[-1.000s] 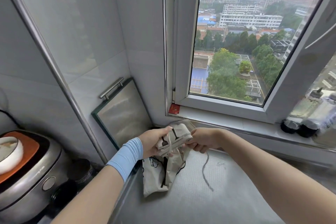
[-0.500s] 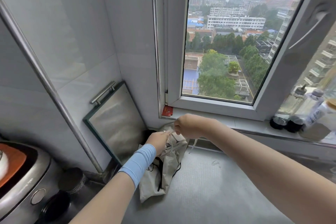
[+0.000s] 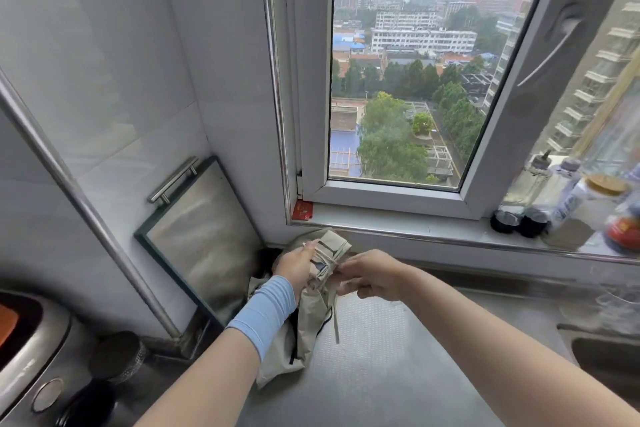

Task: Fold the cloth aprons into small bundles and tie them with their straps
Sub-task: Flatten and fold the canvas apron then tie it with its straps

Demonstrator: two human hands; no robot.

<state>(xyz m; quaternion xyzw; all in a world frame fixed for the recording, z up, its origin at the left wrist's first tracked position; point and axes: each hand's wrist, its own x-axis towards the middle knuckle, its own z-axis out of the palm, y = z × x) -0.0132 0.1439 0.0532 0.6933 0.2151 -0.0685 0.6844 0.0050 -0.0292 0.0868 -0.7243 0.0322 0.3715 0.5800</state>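
A beige apron bundle (image 3: pixel 330 250) is held up above the steel counter, with a thin strap wound around it. My left hand (image 3: pixel 296 265), with a light blue sleeve at the wrist, grips the bundle from the left. My right hand (image 3: pixel 372 274) pinches the strap (image 3: pixel 335 319) at the bundle's right side; the strap's loose end hangs down toward the counter. Another beige apron (image 3: pixel 304 333) with black trim lies flat on the counter below, partly hidden by my left forearm.
A metal tray with a handle (image 3: pixel 204 236) leans against the tiled wall at the left. A rice cooker (image 3: pixel 31 357) and dark jars (image 3: pixel 116 355) stand at the lower left. Bottles (image 3: pixel 530 204) line the windowsill at the right. A sink edge (image 3: pixel 602 350) shows at far right.
My right hand has come down from above the bundle to its right side, pulling the strap around it. My left hand lifted the bundle a little higher.
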